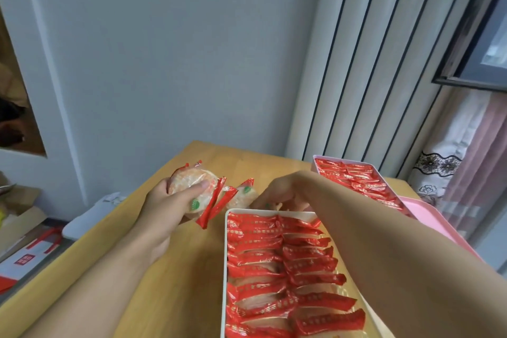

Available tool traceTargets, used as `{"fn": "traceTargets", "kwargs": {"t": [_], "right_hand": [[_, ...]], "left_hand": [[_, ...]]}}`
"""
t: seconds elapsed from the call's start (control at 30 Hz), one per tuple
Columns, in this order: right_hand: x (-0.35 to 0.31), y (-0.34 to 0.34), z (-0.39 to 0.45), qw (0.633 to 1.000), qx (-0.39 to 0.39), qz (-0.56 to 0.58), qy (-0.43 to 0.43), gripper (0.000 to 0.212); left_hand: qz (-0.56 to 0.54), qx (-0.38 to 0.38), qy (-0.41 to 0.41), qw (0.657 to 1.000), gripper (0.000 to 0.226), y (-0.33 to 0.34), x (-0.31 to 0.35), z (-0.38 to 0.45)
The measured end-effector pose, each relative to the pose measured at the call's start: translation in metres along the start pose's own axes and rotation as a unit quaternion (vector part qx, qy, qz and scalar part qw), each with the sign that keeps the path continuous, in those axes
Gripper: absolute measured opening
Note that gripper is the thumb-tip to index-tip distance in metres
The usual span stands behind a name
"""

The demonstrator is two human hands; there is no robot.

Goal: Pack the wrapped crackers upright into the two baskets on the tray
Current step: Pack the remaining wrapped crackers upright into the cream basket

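Head view, looking down. Wooden counter across the lower frame, carrying all the task items.

Pink tray at the right edge of the counter, largely hidden behind the right forearm.

White basket nearest the camera, filled with two rows of wrapped crackers standing on edge, red wrapper ends up, rows reaching almost to the far rim.

Pink basket farther back and to the right, likewise filled with upright red-wrapped crackers; near end hidden by the right forearm.

Left hand raised above the counter, left of the white basket; fingers and thumb curled round a small stack of wrapped crackers, round faces towards the camera, red wrapper ends hanging to the right.

Right hand reaching across the far rim of the white basket, fingers bent downward at that end; fingertips hidden behind the rim, so grip on anything not determinable.

Loose wrapped cracker on the counter just beyond the white basket, between the two hands, close to the held stack.

Beyond the counter: grey wall, vertical slatted panel at right, curtain at far right; white and red paper bag on the floor at left.
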State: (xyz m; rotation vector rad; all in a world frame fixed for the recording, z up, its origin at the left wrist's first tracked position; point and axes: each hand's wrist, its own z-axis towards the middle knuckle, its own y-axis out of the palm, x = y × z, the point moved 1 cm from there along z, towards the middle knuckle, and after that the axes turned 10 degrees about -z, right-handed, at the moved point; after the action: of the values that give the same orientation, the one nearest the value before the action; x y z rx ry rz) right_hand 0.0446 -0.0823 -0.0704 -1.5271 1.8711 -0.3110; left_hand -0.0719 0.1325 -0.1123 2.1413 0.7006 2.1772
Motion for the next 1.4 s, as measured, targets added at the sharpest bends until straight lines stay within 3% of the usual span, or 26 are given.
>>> {"fn": "traceTargets", "kwargs": {"t": [0.13, 0.23, 0.3, 0.37, 0.47, 0.53, 0.6, 0.7, 0.8, 0.9, 1.0, 1.2, 1.4], "right_hand": [[0.002, 0.002, -0.006, 1.000, 0.008, -0.009, -0.004, 0.053], [0.004, 0.005, -0.017, 1.000, 0.014, -0.005, -0.002, 0.037], [0.006, 0.006, -0.019, 0.999, 0.028, 0.010, -0.026, 0.037], [0.006, 0.004, -0.020, 0.989, 0.123, 0.044, -0.071, 0.054], [0.009, -0.008, -0.036, 0.921, 0.313, 0.183, -0.143, 0.059], [0.017, -0.010, -0.057, 0.892, 0.365, 0.213, -0.157, 0.058], [0.033, 0.004, -0.083, 0.880, 0.392, 0.212, -0.168, 0.053], [0.063, 0.037, -0.113, 0.868, 0.385, 0.252, -0.184, 0.044], [0.081, 0.068, -0.119, 0.867, 0.369, 0.284, -0.179, 0.043], [0.086, 0.092, -0.115, 0.868, 0.342, 0.310, -0.183, 0.040], [0.085, 0.103, -0.110, 0.845, 0.331, 0.364, -0.209, 0.040], [0.067, 0.089, -0.085, 0.829, 0.334, 0.377, -0.242, 0.035], [0.032, 0.053, -0.049, 0.828, 0.353, 0.355, -0.252, 0.056]], "left_hand": [[-0.003, -0.049, -0.005, 0.999, 0.042, 0.021, 0.009, -0.021], [0.006, -0.054, -0.010, 0.998, 0.046, 0.030, 0.008, -0.029], [-0.014, -0.051, -0.008, 0.999, 0.046, 0.032, 0.011, -0.032], [-0.041, -0.058, -0.005, 0.998, 0.042, 0.035, 0.017, -0.036], [-0.049, -0.090, -0.009, 0.995, 0.051, 0.041, 0.024, -0.043], [-0.006, -0.118, -0.014, 0.993, 0.066, 0.045, 0.022, -0.047], [0.040, -0.128, -0.019, 0.991, 0.066, 0.049, 0.017, -0.054], [0.091, -0.099, 0.013, 0.991, 0.052, 0.056, 0.009, -0.063], [0.214, -0.069, 0.060, 0.973, 0.084, 0.060, -0.003, -0.065], [0.147, -0.088, -0.011, 0.985, 0.108, 0.062, -0.013, -0.069], [0.037, -0.091, -0.050, 0.994, 0.093, 0.066, -0.017, -0.074], [0.076, -0.046, 0.014, 0.996, 0.069, 0.060, -0.018, -0.056], [-0.027, -0.033, 0.006, 0.999, 0.045, 0.042, -0.009, -0.029]]}}
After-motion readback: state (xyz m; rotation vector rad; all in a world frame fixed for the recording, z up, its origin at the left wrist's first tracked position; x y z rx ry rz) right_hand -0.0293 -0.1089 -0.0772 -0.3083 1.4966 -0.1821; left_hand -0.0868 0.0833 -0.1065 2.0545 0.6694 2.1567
